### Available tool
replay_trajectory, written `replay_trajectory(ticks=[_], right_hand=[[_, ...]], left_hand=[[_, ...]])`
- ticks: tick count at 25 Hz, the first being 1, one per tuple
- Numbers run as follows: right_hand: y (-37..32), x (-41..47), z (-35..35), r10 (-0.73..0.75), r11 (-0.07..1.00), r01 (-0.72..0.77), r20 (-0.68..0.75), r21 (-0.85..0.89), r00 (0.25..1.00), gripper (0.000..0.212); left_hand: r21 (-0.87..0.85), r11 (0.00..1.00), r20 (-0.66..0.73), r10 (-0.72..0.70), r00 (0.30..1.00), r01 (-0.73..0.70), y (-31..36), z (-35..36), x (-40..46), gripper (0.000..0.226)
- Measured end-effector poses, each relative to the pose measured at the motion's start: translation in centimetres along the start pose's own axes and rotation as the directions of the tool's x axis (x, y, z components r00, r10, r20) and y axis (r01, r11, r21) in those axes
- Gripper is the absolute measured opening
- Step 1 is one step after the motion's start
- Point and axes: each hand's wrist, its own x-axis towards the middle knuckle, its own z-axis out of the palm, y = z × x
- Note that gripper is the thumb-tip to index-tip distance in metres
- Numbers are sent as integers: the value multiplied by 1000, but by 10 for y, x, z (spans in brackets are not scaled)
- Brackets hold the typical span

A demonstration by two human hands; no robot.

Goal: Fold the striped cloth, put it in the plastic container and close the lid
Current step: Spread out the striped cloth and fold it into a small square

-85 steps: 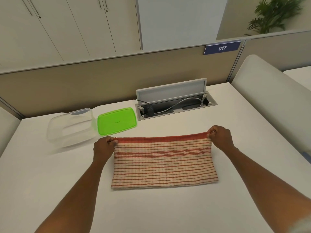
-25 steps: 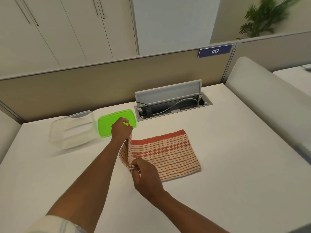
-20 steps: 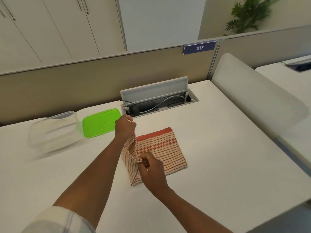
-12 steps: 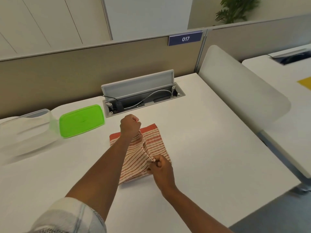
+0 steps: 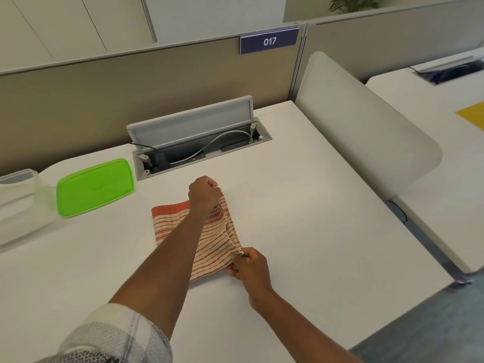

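The red-and-cream striped cloth [image 5: 214, 244] lies folded on the white desk [image 5: 314, 231], a top layer drawn across to its right side. My left hand [image 5: 204, 195] pinches the far right corner, my forearm crossing over the cloth. My right hand [image 5: 248, 265] pinches the near right corner. The clear plastic container [image 5: 18, 195] stands at the far left, partly cut off by the frame edge. Its green lid [image 5: 94, 187] lies flat just right of it, apart from the cloth.
An open cable tray [image 5: 199, 145] with a raised grey flap is set into the desk behind the cloth. A beige partition [image 5: 104, 95] runs along the back. A white divider panel [image 5: 366, 132] borders the right side; another desk lies beyond it.
Both hands have carried the cloth's left edge over to the right, halving the wide strip. The view has swung right, so container and lid now sit further left.
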Motion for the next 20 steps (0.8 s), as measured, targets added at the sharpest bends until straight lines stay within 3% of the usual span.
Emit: replay_trajectory(ticks=[5,10,12,15,20], right_hand=[[5,2,-12,23,960,-42,-73,-278,997,31],[4,-4,-13,-352,793,231,-115,-564,929,45],[0,-6,-8,-469,747,376,-34,-548,883,42],[-2,1,5,-480,702,475,141,-530,866,37],[2,24,3,-366,722,433,234,-539,901,43]], left_hand=[[-56,998,-7,-21,1000,20,-8,7,-4,28],[-134,980,-7,147,989,-146,-23,1,-31,39],[-12,977,-38,212,977,-212,-41,-2,-55,50],[224,932,-15,295,955,-285,-75,-2,-94,60],[469,802,199,311,929,-369,-139,-12,-128,75]])
